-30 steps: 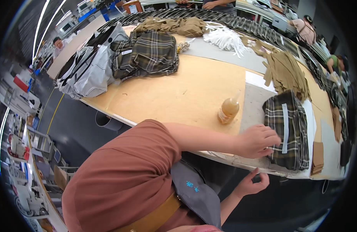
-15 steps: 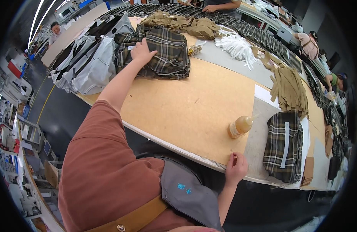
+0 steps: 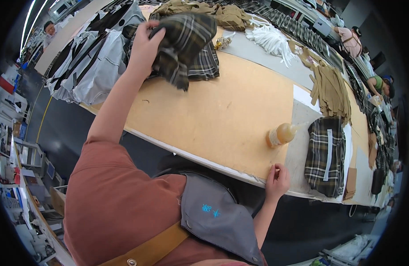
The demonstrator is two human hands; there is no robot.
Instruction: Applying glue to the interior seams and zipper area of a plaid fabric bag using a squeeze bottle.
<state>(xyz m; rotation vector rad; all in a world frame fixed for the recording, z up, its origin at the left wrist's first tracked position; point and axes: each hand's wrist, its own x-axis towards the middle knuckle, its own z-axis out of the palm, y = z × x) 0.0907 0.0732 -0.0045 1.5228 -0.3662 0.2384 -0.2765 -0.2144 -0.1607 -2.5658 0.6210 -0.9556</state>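
the left hand (image 3: 145,48) holds lifted plaid cloth (image 3: 190,34) toward the table's (image 3: 204,117) left edge; the right hand (image 3: 278,181), fingers curled narrow, meets the near edge.

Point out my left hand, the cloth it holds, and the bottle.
Left hand (image 3: 145,48), head view: back of the hand.
Cloth (image 3: 187,37), head view: its raised middle.
Bottle (image 3: 280,135), head view: its body.

A worker's left arm (image 3: 115,99) stretches far forward, the left hand (image 3: 145,48) gripping between thumb and fingers, while the right forearm (image 3: 267,217) angles up nearer the body, the right hand's (image 3: 278,182) fingers loosely curled.
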